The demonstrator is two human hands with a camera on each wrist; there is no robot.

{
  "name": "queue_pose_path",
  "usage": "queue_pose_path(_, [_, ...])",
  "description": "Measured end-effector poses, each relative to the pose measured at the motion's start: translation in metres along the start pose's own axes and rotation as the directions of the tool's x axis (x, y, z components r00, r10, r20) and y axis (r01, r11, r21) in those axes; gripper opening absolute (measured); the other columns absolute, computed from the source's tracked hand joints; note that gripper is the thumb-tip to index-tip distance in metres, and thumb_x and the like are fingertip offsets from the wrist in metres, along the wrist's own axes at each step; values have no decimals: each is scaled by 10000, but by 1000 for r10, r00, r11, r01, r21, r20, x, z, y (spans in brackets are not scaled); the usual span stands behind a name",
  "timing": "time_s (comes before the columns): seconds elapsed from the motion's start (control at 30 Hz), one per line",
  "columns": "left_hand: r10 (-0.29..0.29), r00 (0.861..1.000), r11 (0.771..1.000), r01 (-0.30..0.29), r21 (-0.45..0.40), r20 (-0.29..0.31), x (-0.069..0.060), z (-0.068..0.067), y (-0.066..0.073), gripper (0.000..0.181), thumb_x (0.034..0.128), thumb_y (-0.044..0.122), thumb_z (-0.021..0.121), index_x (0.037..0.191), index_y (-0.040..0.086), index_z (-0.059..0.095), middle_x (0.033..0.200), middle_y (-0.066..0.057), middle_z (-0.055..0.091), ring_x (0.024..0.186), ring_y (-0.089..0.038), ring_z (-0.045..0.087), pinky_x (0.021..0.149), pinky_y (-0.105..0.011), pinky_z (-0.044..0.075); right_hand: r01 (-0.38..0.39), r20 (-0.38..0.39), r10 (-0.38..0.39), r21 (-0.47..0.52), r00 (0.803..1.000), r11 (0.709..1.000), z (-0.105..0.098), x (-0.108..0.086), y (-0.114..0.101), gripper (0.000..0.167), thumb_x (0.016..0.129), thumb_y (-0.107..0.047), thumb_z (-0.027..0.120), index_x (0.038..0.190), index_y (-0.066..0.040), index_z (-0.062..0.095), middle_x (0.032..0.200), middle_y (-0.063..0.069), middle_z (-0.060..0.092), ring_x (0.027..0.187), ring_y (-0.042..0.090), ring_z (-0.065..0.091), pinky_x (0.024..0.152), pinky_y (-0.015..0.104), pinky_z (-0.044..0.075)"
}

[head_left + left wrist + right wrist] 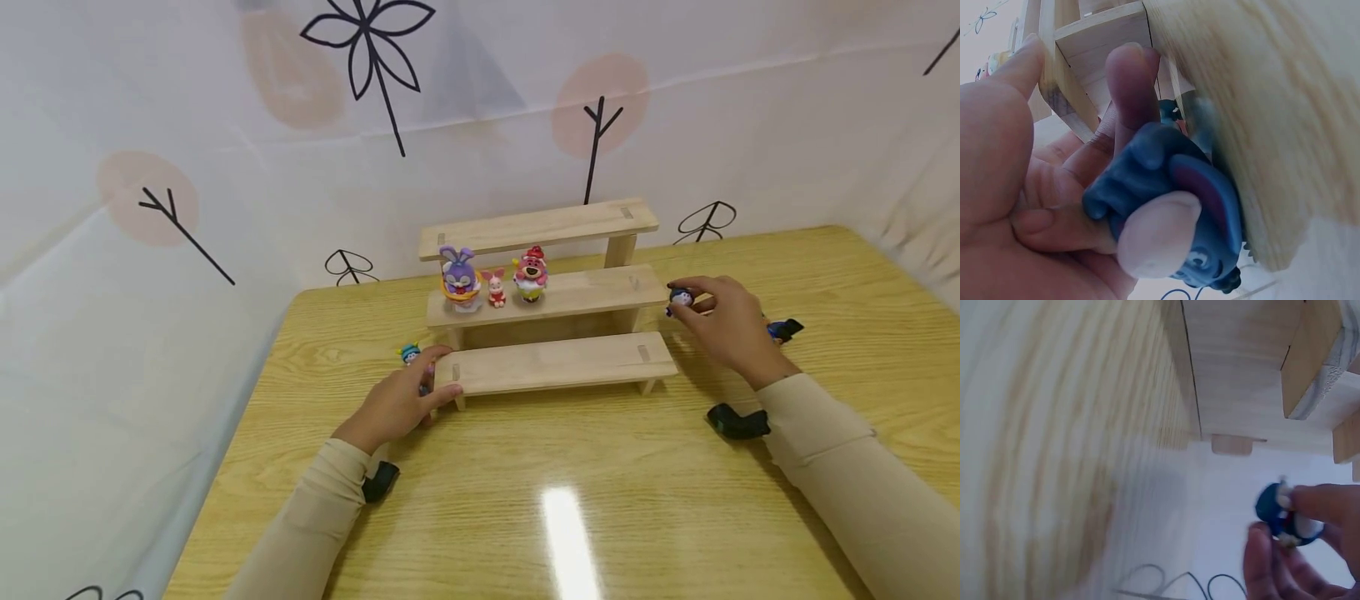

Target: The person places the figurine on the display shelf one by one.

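My left hand (393,404) is at the left end of the lowest step of a wooden tiered shelf (555,364), thumb and a finger at its edges. Close against its curled fingers is a blue donkey figurine (1166,200), head toward the table, mostly hidden in the head view. A small figurine in a teal horned hat (410,352) is just beyond that hand. Beside the middle step's right end, my right hand (723,325) pinches a small dark-blue-and-white figurine (681,298) between thumb and fingers, above the table.
On the middle step stand a purple rabbit figurine (461,279), a small pink pig figurine (495,288) and a pink bear figurine (531,275). Another blue-and-black figurine (784,330) lies behind my right hand. A printed cloth (487,167) hangs behind the wooden table (480,483).
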State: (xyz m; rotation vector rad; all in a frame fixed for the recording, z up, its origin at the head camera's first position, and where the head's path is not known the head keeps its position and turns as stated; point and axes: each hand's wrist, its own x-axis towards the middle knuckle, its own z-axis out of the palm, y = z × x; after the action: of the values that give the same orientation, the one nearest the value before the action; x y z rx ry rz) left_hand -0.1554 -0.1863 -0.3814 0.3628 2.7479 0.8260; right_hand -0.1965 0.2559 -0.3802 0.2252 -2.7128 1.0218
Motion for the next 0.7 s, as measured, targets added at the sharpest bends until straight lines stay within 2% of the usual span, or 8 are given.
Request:
queue_pose_path(0.1, [0, 1000, 1000, 0, 7, -4, 0, 0, 0, 630, 957, 588, 548, 1513, 409, 312, 880, 44, 621, 599, -112, 627, 639, -329, 457, 30, -102, -29, 16, 994, 999, -1, 0, -4, 389, 997, -169, 623, 1338, 15, 597, 1139, 265, 518, 939, 401, 657, 608, 28, 390])
queue_pose_path(0.17, [2, 1000, 1000, -2, 11, -3, 1, 0, -1, 633, 957, 586, 550, 1514, 401, 313, 875, 45, 620, 597, -110, 624, 634, -325, 453, 54, -173, -48, 29, 984, 998, -2, 1, -8, 386, 980, -143, 644, 1326, 25, 606, 1148, 270, 517, 898, 198, 663, 647, -30, 354])
queue_pose_path(0.27, [5, 1000, 1000, -5, 10, -2, 0, 0, -1, 633, 959, 575, 555, 1516, 388, 317, 868, 43, 622, 595, -113, 622, 626, -325, 450, 96, -267, -78, 56, 960, 994, -3, 1, -15, 384, 952, -99, 677, 1312, 23, 621, 1156, 264, 515, 858, -114, 529, 707, -66, 337])
queue_pose_path(0.33, [6, 1000, 1000, -6, 5, -1, 0, 0, -1, 632, 960, 571, 558, 1515, 384, 320, 874, 45, 620, 596, -113, 623, 627, -324, 450, 136, -318, -108, 66, 942, 989, -3, 1, -21, 386, 934, -72, 695, 1304, 17, 633, 1156, 262, 514, 840, -219, 441, 729, -62, 343])
queue_pose_path(0.43, [8, 1000, 1000, -8, -3, 0, 0, 0, -1, 624, 963, 562, 562, 1513, 384, 328, 878, 44, 618, 596, -115, 626, 629, -327, 454, 226, -382, -195, 38, 903, 973, -1, 1, -32, 381, 905, -6, 710, 1280, 21, 651, 1141, 265, 522, 871, -203, 447, 756, -47, 360])
queue_pose_path(0.53, [11, 1000, 1000, -11, -8, 1, 0, 0, 0, 623, 962, 563, 564, 1512, 388, 328, 883, 46, 615, 598, -111, 627, 630, -327, 455, 324, -417, -301, -17, 858, 946, 4, 3, -43, 375, 871, 61, 720, 1242, 44, 667, 1119, 275, 532, 892, -50, 514, 784, -30, 365])
queue_pose_path(0.63, [12, 1000, 1000, -12, -11, 1, 0, 1, -1, 632, 958, 572, 564, 1514, 395, 323, 887, 49, 620, 599, -112, 626, 634, -328, 457, 386, -410, -371, -48, 833, 921, 10, 6, -56, 362, 862, 82, 720, 1220, 56, 673, 1111, 279, 533, 877, 171, 565, 798, -18, 357])
queue_pose_path(0.7, [13, 1000, 1000, -13, -7, -1, 1, 1, -1, 641, 954, 582, 562, 1517, 396, 319, 888, 53, 624, 598, -111, 625, 634, -328, 458, 408, -401, -394, -55, 827, 911, 15, 8, -63, 352, 863, 78, 721, 1211, 58, 677, 1102, 276, 537, 850, 264, 579, 784, -10, 356])
